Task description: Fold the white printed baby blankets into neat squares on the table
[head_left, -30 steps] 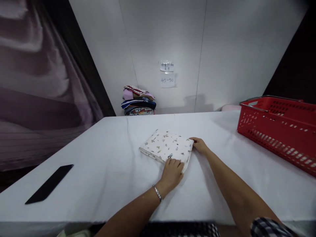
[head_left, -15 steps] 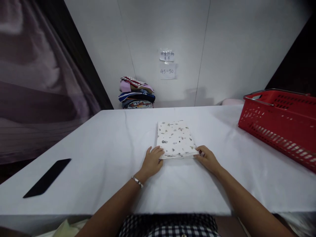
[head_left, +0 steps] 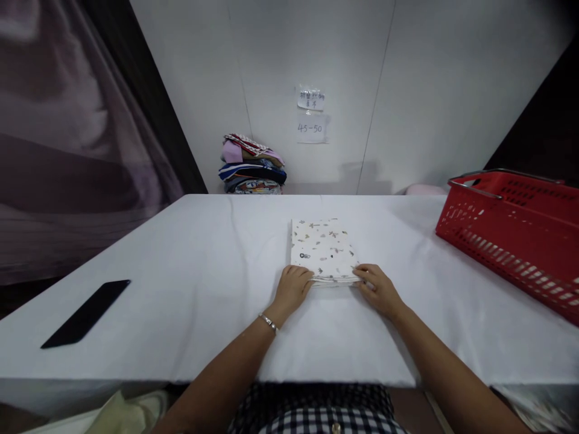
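Note:
A folded white cloth (head_left: pixel 323 247) with small printed figures lies flat in the middle of the table, its layered folded edge toward me. My left hand (head_left: pixel 293 289) grips its near left corner, fingers on top and the thumb at the front edge. At the near right corner, my right hand (head_left: pixel 377 289) pinches the layers between thumb and fingers. A silver bracelet sits on my left wrist.
The white-covered table (head_left: pixel 203 289) carries a black flat object (head_left: pixel 85 314) at left and a red basket (head_left: pixel 511 235) at right. A stack of folded fabrics (head_left: pixel 252 166) stands beyond the far edge, against a wall with paper signs (head_left: pixel 312 128).
My left hand has moved right and further onto the cloth's near left corner. My right hand has shifted slightly inward at the right corner. The view has shifted a little.

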Tool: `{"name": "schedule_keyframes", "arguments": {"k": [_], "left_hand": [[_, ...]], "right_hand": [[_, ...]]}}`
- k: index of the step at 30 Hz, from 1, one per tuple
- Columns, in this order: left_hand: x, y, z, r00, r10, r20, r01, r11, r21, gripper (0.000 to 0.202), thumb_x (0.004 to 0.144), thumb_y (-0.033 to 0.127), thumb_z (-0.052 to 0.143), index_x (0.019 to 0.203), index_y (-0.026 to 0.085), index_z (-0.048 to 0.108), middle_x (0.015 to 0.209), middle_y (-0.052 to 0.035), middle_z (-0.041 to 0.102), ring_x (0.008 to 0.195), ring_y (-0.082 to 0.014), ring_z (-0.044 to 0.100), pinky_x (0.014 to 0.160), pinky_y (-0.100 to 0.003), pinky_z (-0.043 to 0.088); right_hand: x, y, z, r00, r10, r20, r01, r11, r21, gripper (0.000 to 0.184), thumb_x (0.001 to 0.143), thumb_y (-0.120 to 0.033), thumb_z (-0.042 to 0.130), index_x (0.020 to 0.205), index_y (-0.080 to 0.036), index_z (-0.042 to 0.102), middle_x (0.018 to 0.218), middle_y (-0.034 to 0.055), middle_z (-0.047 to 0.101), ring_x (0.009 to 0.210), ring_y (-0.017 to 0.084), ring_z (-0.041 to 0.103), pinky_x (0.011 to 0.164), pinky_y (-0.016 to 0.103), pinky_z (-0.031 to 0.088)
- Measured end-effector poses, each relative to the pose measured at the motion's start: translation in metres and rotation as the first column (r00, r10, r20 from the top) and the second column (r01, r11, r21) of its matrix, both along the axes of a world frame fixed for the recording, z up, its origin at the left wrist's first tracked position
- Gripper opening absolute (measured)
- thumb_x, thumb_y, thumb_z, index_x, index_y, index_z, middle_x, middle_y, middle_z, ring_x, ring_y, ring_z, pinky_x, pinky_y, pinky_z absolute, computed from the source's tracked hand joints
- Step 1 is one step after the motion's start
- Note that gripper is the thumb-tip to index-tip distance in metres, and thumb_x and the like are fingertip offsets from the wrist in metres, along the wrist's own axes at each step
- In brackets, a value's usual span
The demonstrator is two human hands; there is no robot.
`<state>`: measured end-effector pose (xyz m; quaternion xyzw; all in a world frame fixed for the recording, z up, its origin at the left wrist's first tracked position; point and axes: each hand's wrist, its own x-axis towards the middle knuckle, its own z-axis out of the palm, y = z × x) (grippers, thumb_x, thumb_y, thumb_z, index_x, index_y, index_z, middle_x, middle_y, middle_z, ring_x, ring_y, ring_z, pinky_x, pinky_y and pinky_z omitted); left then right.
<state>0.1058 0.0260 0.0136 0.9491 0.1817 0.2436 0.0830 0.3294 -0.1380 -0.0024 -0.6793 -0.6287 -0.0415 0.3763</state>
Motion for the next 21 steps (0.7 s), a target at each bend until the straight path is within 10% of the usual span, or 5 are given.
{"name": "schedule_keyframes", "arguments": {"k": [21], "left_hand": [[-0.001,-0.006,-0.004,0.998,0.024,0.066,-0.021,0.998,-0.056,0.017,0.089,0.029,0.047,0.094,0.023,0.063,0.093,-0.0019,0.061,0.091,-0.0163,0.051,0.087,-0.035,0.035]], "right_hand": [[-0.016,0.03,0.032,0.969,0.124,0.215,-0.045,0.94,-0.339,0.031,0.09,-0.032,0.039,0.098,-0.026,0.068,0.092,0.0073,0.064,0.086,0.021,0.052,0.075,0.035,0.037]]}}
